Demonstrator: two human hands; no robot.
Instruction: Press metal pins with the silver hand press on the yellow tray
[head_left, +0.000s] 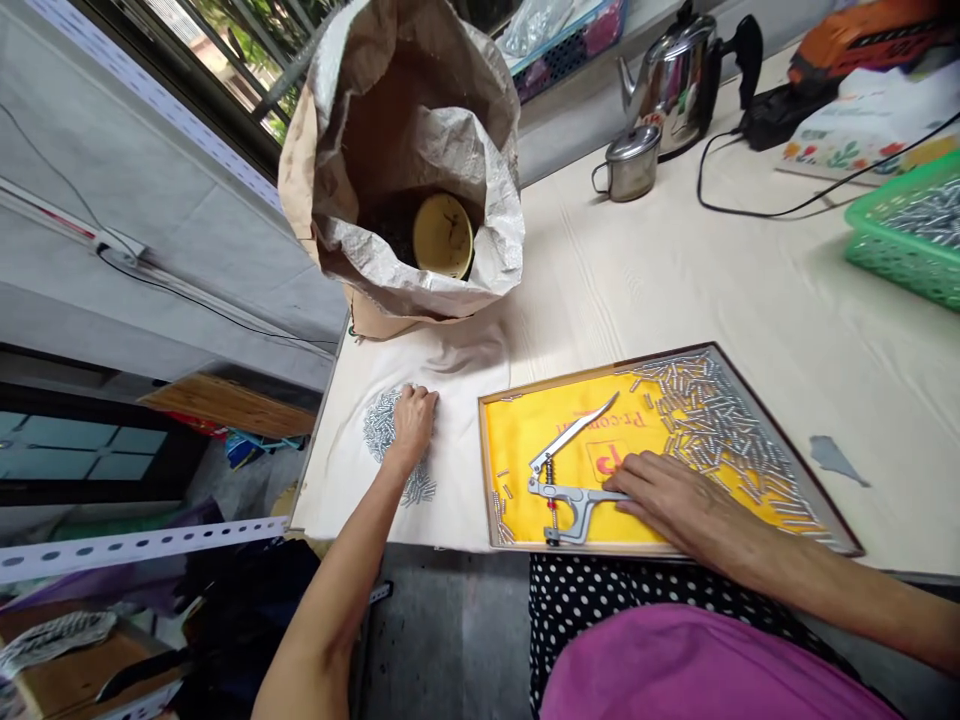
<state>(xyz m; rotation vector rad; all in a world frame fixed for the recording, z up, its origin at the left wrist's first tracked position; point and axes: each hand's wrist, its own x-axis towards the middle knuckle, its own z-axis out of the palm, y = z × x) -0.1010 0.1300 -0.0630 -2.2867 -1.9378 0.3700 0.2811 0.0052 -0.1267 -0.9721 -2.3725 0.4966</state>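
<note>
My left hand (415, 420) is at the right side of a pile of small silvery metal pieces (380, 425) on a white cloth. Its fingers are curled down and closed; what they hold is hidden. My right hand (667, 495) lies over a shallow tray (491, 470) with a yellow lining. Its fingers close over the handle end of grey metal hand pliers (574, 495), which have a spring and lie with their two handles spread apart. Many thin silvery metal pins (712, 420) are heaped along the tray's right side, with a few at its left edge.
A large open sack (495, 190) with a yellow cup (442, 238) inside stands behind the cloth. Farther back are a lidded metal mug (632, 165), a kettle (679, 80) and a black cord (772, 214). A green basket (900, 250) of metal pieces sits at the right.
</note>
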